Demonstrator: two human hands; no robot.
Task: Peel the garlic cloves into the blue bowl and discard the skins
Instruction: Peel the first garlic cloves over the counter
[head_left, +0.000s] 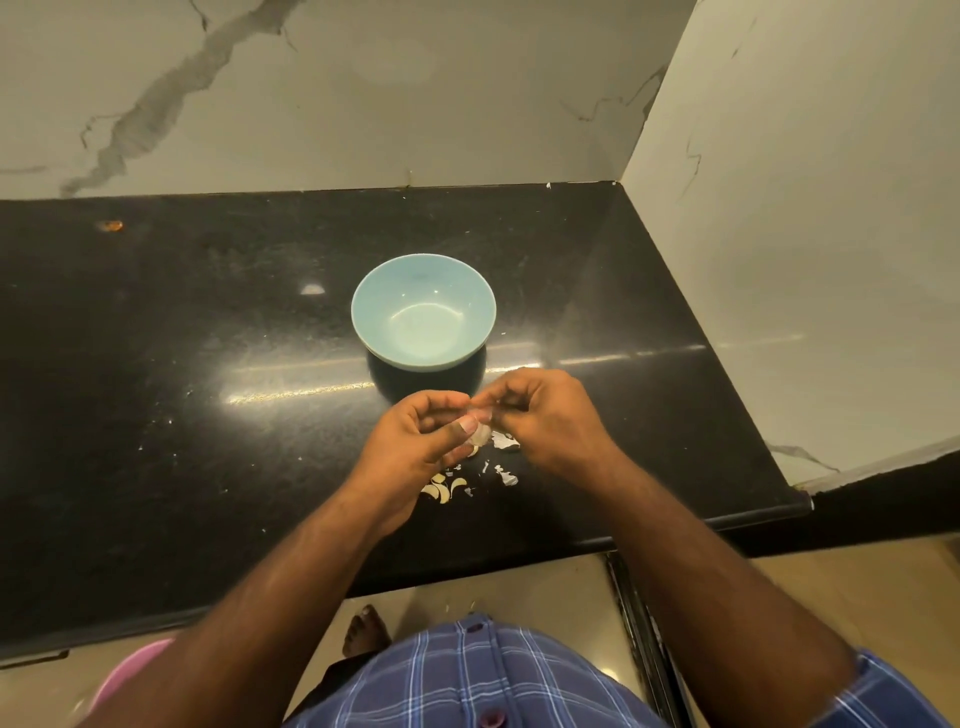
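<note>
Black counter (208, 364): both hands (480, 421) pinch garlic clove (479, 434).

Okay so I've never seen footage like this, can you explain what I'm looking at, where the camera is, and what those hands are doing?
The single picture comes from a camera worn on a person's head, looking down at their own bare hands; there is no machine. The left hand holds a garlic piece, and the right hand pinches at its skin. Behind the hands, a blue bowl stands on the black countertop and looks empty. Garlic cloves and torn white skins lie on the counter under the hands.
</note>
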